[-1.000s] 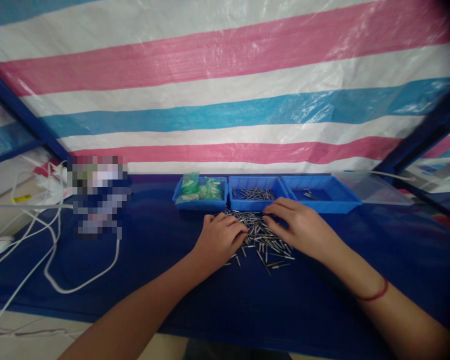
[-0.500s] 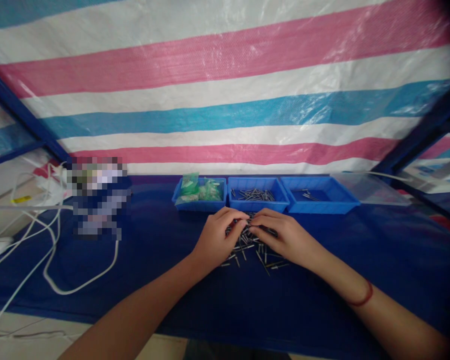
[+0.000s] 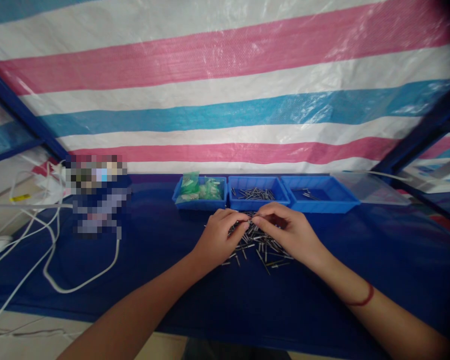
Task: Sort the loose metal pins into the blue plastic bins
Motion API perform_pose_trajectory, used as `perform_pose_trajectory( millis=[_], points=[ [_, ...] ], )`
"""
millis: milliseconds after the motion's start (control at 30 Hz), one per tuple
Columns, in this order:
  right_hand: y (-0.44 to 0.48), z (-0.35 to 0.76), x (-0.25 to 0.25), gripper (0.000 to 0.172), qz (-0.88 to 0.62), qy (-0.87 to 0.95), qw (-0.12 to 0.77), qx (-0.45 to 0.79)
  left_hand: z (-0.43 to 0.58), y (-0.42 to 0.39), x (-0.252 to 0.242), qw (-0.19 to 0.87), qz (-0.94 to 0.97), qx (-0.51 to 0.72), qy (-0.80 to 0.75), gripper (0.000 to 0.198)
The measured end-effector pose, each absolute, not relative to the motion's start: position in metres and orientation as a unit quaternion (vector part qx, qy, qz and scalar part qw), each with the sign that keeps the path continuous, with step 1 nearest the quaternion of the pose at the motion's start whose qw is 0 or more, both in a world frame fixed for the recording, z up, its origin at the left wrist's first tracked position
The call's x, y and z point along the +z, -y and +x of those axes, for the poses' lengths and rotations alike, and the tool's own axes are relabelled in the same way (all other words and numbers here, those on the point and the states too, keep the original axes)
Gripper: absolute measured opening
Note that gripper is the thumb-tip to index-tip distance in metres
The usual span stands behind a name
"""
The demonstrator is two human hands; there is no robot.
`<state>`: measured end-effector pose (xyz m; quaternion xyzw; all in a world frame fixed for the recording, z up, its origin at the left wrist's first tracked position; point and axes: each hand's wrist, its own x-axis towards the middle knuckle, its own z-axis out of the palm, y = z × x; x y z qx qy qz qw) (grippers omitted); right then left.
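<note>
A loose pile of thin metal pins that look like pop rivets [image 3: 264,245] lies on the dark blue table, partly hidden under my hands. Over its left side, my left hand [image 3: 221,235] is closed, thumb and index finger pinched together. My right hand [image 3: 294,232] meets it from the other side, also in a pinch, the fingertips of both hands almost touching. Something small shows between the fingertips, too tiny to make out. Just beyond the pile, a blue bin [image 3: 260,202] contains more of these pins.
To the left, another blue bin [image 3: 200,204] holds green plastic bags [image 3: 191,187]. The right-hand blue bin [image 3: 322,206] has a few pins. A clear plastic sheet [image 3: 375,190] lies beside it. White cables [image 3: 56,285] run over the table's left side, near a blurred-out patch.
My right hand has risen slightly and changed its grip, its thumb and index finger now pinched at the left fingertips. More of the pile shows below it. My left hand has barely moved.
</note>
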<state>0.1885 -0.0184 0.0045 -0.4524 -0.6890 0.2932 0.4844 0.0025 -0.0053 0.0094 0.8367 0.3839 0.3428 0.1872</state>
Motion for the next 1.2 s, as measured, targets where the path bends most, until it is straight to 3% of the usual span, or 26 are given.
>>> perform_pose_trajectory(
  millis=[400,600,733,833,1000,1100,1200],
  points=[
    [0.019,0.187,0.005,0.012,-0.442,0.692,0.487,0.299,0.002,0.001,0.008,0.185,0.845,0.319,-0.388,0.013],
    [0.018,0.192,0.007,0.008,-0.443,0.732,0.446,0.263,0.0,0.003,0.013,0.194,0.821,0.361,-0.396,0.009],
    [0.017,0.196,0.013,0.008,-0.419,0.793,0.391,0.206,0.0,0.004,0.014,0.198,0.817,0.374,-0.393,0.009],
    [0.012,0.205,0.017,0.011,-0.429,0.799,0.386,0.166,-0.001,0.004,0.014,0.191,0.821,0.359,-0.402,0.021],
    [-0.006,0.246,0.017,0.013,-0.556,0.726,0.404,0.024,-0.004,0.004,0.01,0.148,0.866,0.267,-0.396,0.024],
    [-0.016,0.276,0.014,0.016,-0.658,0.668,0.335,-0.094,-0.005,0.005,0.008,0.114,0.886,0.216,-0.394,0.025],
    [-0.021,0.294,0.008,0.021,-0.704,0.639,0.28,-0.137,-0.005,0.005,0.006,0.095,0.895,0.186,-0.395,0.029]
  ],
)
